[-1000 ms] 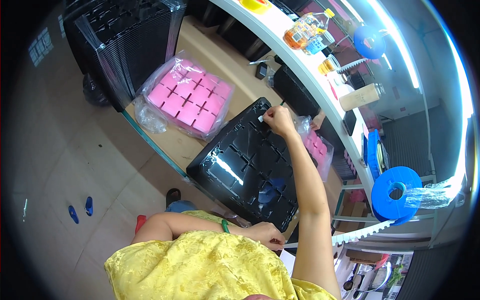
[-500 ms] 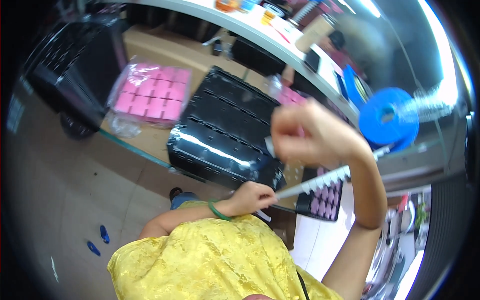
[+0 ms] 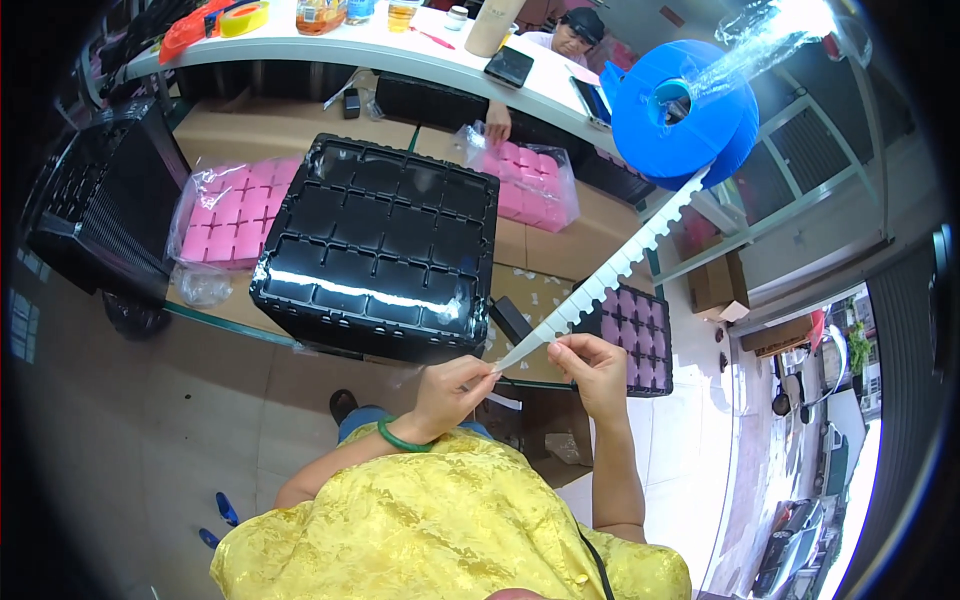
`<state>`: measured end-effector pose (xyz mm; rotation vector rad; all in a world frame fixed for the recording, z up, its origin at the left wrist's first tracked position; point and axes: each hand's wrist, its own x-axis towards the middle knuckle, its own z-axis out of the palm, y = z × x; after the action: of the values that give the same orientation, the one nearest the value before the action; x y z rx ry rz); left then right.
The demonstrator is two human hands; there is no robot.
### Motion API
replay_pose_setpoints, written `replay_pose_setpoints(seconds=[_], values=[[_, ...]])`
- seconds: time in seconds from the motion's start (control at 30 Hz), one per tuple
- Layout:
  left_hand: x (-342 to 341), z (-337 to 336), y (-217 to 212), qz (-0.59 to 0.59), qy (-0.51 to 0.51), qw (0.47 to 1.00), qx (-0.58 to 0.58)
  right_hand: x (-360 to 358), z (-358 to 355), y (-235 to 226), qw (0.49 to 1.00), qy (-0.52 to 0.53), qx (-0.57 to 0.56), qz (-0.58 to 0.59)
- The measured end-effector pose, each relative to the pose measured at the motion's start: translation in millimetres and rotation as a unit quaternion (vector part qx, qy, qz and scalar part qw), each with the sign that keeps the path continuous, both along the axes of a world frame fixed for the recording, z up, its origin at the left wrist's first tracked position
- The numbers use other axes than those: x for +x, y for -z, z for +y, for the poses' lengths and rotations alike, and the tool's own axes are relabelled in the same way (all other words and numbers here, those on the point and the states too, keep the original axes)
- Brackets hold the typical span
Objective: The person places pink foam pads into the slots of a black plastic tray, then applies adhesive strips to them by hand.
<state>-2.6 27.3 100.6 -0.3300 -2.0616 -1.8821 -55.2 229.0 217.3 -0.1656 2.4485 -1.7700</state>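
A long white strip (image 3: 610, 268) with a notched edge runs slantwise down from a large blue reel (image 3: 640, 120) at upper right. My left hand (image 3: 447, 398), a green bangle on its wrist, is closed in a pinch on the strip's lower end. My right hand (image 3: 592, 372) pinches at the strip's lower edge, a short way up from the left; whether a loose tab is between those fingertips is too small to tell. Just beyond my hands stands a tall stack of glossy black compartment trays (image 3: 385, 235).
Bagged pink blocks (image 3: 225, 215) lie left of the stack, and another bag of pink blocks (image 3: 530, 190) lies behind it, touched by another person's hand (image 3: 498, 122). A black tray of pink pieces (image 3: 640, 335) sits at right. White shelf (image 3: 420, 55) spans the back.
My right hand has come down from high above the trays to the strip's edge. My left hand keeps its pinch. The view has turned, showing the reel and strip more fully.
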Motion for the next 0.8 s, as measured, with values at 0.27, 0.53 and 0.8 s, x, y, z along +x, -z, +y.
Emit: replay_pose_setpoints(seconds=[0.27, 0.53, 0.8], values=[[6.8, 15.3, 5.8, 0.011, -0.064, 0.998, -0.016, 9.8, -3.3, -2.3, 0.999, 0.029, 0.012, 0.014], [0.4, 10.5, 10.9, -0.003, -0.086, 0.996, 0.004, 42.5, -9.5, -23.0, 0.991, 0.013, 0.031, 0.127], [-8.0, 0.4, 17.3, -0.003, -0.047, 0.997, 0.054, -10.0, -130.9, -70.0, 0.924, -0.279, 0.164, 0.203]])
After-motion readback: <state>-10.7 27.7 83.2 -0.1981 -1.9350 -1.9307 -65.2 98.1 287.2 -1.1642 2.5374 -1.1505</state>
